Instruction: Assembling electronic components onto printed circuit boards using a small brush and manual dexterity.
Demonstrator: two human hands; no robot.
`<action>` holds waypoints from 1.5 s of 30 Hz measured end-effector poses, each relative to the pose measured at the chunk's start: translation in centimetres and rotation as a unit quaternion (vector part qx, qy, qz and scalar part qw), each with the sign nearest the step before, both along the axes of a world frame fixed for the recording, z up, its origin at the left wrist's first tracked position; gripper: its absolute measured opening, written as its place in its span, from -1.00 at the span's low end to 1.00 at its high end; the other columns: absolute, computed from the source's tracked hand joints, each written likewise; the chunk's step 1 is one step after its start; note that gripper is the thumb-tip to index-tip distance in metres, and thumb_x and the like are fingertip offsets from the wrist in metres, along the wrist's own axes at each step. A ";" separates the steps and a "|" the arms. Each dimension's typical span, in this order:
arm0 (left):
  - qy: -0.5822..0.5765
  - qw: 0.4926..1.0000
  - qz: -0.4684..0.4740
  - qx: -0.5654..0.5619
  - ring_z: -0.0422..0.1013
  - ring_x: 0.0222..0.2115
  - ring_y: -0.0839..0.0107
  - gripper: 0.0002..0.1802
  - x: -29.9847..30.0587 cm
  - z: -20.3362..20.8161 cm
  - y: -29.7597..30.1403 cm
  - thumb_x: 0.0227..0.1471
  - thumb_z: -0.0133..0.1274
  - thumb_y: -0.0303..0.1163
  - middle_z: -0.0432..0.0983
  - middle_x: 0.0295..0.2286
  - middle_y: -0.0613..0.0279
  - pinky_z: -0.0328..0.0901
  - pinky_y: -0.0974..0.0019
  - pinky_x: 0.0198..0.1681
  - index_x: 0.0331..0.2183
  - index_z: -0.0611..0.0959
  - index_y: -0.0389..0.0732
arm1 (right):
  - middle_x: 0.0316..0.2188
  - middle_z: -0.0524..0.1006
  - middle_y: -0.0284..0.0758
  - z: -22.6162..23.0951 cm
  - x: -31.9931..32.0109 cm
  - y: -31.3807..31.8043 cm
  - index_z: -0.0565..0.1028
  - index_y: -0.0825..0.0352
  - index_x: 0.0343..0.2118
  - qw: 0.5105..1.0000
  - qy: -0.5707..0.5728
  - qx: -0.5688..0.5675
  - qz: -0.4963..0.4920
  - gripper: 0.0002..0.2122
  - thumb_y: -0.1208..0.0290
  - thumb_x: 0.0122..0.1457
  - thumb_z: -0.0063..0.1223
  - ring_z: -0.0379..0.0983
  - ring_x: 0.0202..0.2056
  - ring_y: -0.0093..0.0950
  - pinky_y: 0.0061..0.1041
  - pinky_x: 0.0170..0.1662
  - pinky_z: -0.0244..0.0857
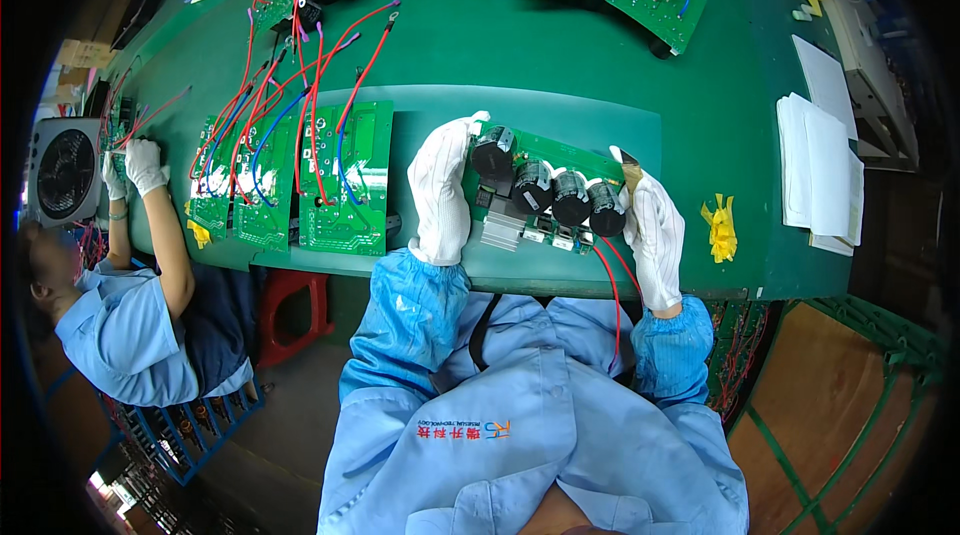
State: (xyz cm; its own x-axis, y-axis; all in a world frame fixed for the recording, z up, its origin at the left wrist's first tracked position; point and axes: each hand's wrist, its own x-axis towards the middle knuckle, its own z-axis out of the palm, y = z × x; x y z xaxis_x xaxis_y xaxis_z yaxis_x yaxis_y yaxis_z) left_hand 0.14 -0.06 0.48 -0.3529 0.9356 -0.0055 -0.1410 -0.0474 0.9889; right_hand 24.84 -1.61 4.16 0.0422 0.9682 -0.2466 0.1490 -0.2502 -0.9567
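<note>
Both my hands wear white knit gloves and hold a green circuit board (565,152) tilted above the table near its front edge. My left hand (441,193) is closed on the board's left end, and my right hand (654,235) is closed at its right end. Several large black capacitors (571,203) stand in a row on the board. A ribbed silver heat sink (502,230) sits at its near left corner. Red wires (613,287) hang from the near side toward my lap. By my right fingertips is a small brown and dark piece I cannot make out.
Left of me lie several wired green boards (345,180); more boards (660,0) line the far side. Yellow strips (720,228) and white papers (820,175) are at right. A co-worker (140,320) sits at left near a fan (67,170). A red stool (292,320) stands between us.
</note>
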 end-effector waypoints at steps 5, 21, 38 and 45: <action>0.024 1.000 0.000 0.005 0.50 -0.08 0.45 -0.61 -0.1 -0.2 0.0 0.38 -0.05 -0.24 0.62 -0.09 0.19 0.34 0.40 0.05 -0.10 0.71 -0.34 | -0.52 0.33 -0.55 -0.1 0.0 0.0 0.55 0.34 -0.13 1.000 0.007 0.001 0.006 -0.58 0.00 0.47 -0.09 0.12 -0.56 -0.75 -0.66 -0.48 -0.01; -0.080 0.996 -0.001 0.027 0.50 -0.03 0.38 -0.59 -0.1 -0.9 -0.1 0.36 -0.01 -0.16 0.62 -0.06 0.14 0.32 0.33 0.13 -0.10 0.70 -0.32 | -0.50 0.37 -0.52 -0.6 0.0 -0.2 0.49 0.34 -0.09 0.998 0.035 0.044 0.020 -0.63 0.07 0.49 -0.14 0.11 -0.56 -0.75 -0.65 -0.48 -0.01; 0.185 0.982 -0.011 0.030 0.53 -0.03 0.27 -0.62 -0.4 -0.3 0.3 0.38 -0.12 -0.26 0.63 -0.06 0.10 0.33 0.27 0.13 -0.09 0.69 -0.31 | 0.09 0.52 -0.20 0.2 0.6 1.0 0.39 0.43 0.27 0.995 -0.031 -0.002 0.091 -0.45 0.21 0.33 0.18 0.44 0.06 -0.48 -0.48 0.18 0.28; 0.169 0.985 -0.013 0.022 0.53 -0.03 0.24 -0.61 -0.4 -0.5 0.3 0.39 -0.12 -0.24 0.63 -0.05 0.09 0.33 0.26 0.13 -0.09 0.69 -0.31 | 0.08 0.53 -0.18 0.5 0.3 1.1 0.39 0.47 0.26 0.996 -0.033 -0.024 0.077 -0.49 0.23 0.37 0.13 0.44 0.07 -0.49 -0.49 0.20 0.27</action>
State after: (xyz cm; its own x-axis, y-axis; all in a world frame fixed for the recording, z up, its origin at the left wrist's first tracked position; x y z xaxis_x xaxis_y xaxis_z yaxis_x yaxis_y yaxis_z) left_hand -0.31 0.29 -0.06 -0.3042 0.9409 0.1488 0.1943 -0.0916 0.9767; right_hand 25.16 -0.54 4.68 -0.0875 0.9514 -0.2951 0.2506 -0.2657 -0.9309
